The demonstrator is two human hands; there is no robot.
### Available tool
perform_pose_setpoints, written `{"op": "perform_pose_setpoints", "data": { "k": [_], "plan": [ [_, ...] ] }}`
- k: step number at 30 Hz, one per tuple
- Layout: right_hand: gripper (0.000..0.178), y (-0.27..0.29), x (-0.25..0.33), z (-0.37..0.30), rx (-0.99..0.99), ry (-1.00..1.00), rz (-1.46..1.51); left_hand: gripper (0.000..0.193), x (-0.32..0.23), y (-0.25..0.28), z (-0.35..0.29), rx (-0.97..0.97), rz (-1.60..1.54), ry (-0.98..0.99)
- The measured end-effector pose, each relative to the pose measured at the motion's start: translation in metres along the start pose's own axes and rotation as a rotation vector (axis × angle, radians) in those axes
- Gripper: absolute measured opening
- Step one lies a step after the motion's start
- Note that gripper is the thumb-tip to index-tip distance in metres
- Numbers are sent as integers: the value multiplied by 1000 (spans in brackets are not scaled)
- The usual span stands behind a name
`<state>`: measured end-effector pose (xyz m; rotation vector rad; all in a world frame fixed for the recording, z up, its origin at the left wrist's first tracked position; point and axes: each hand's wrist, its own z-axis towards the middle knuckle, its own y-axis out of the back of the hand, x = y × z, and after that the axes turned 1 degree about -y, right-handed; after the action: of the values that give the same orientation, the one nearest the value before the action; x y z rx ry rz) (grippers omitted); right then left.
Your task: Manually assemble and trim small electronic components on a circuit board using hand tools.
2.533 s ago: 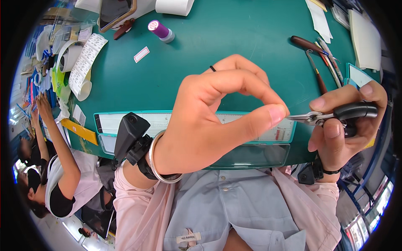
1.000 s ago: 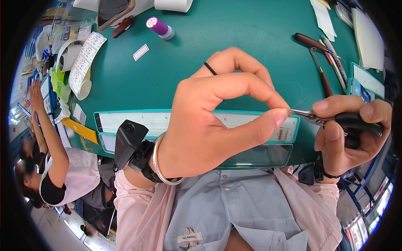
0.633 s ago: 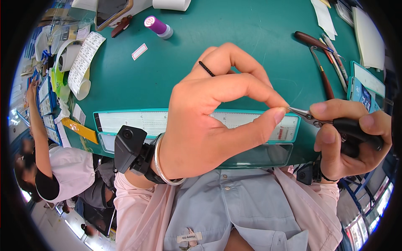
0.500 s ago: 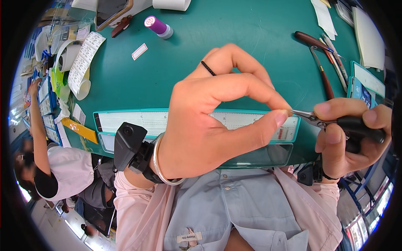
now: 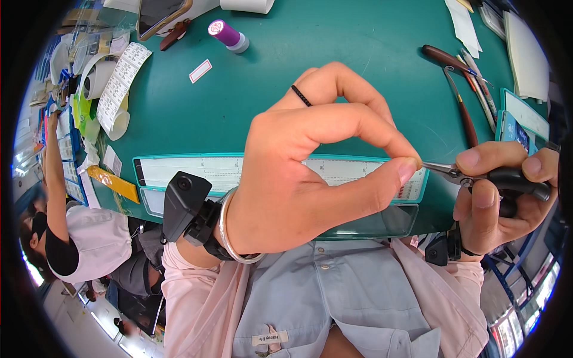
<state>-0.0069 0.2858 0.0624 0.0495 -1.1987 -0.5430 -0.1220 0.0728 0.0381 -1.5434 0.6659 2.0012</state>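
My left hand [image 5: 325, 161] reaches across the middle, thumb and forefinger pinched together at the right. Whatever sits in that pinch is too small or hidden to name. Black-handled needle-nose pliers [image 5: 501, 179] are gripped in my right hand [image 5: 501, 197], and their thin jaws point left, right up against my left fingertips. Below my hands lies a long, flat teal-edged case [image 5: 352, 169] with a white, marked inner surface; its clear lid [image 5: 382, 221] lies on the near side, and my left hand hides part of it.
A purple stamp [image 5: 225, 34], a small red-bordered label [image 5: 200, 71] and a phone [image 5: 160, 15] lie at the far left. Wooden-handled tools [image 5: 441, 56] and pens rest at the right. A printed label strip [image 5: 123, 83] curls at the left, near a seated person [image 5: 89, 238].
Both hands have shifted slightly to the right together, the pliers still at my left fingertips. The person at the left has moved their head and raised arm a little.
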Motion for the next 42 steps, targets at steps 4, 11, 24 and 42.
{"op": "perform_pose_setpoints", "data": {
  "k": [4, 11, 24, 42],
  "plan": [
    [48, 0, 0, 0, 4, -6, -4, 14, -1, 0, 0, 0, 5, 4],
    [48, 2, 0, 0, 13, 2, -36, 14, 1, 0, 0, -2, 0, -3],
    [47, 0, -1, -1, 2, 4, -16, 14, 1, 0, -1, -8, 13, -5],
    [47, 3, -3, 0, 27, 22, -21, 13, 1, 0, 0, 3, 28, -14]
  ]
}}
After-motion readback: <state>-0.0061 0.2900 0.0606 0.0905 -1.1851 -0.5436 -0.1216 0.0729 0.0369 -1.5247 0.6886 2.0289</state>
